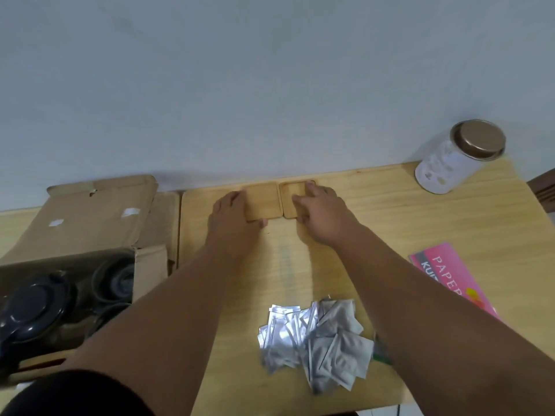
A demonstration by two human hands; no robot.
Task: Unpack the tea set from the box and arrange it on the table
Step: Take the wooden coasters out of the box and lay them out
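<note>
Two square wooden coasters lie side by side at the far edge of the wooden table (420,223), close to the wall. My left hand (232,216) grips the left coaster (264,202) along its left edge, thumb at its near edge. My right hand (318,211) rests flat on the right coaster (292,190), fingers pressing on its top. The open cardboard box (90,217) stands at the left; inside it lie a dark teapot (33,307) and dark cups (115,280).
A pile of silver tea sachets (315,337) lies near the table's front edge between my forearms. A white tin with a bronze lid (459,157) stands at the back right. A pink paper pack (450,277) lies at the right. The wall is directly behind the table.
</note>
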